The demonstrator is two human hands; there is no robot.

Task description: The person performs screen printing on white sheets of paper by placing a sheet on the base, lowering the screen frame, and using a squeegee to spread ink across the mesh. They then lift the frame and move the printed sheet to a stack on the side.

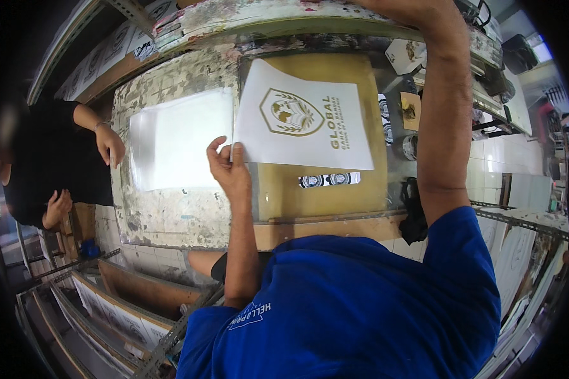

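A white sheet [297,148] with a gold shield emblem and lettering lies over a yellowish board [284,196], its far corner lifted in a point. My left hand [231,170] pinches the near left corner of that sheet between thumb and fingers. Left of it, a stack of blank white sheets [177,139] rests on a paint-stained board [171,218]. My right arm stretches far forward over the right side of the table. Only the wrist end of my right hand [404,7] shows at the top edge, by a paint-smeared shelf; its fingers are out of the picture.
A person in black [57,151] stands at the left, one hand near the stained board. A black-and-white printed strip [329,180] lies on the yellowish board. A clear jar [409,146] and a tan card [410,110] sit to the right. Racks with boards [117,309] stand lower left.
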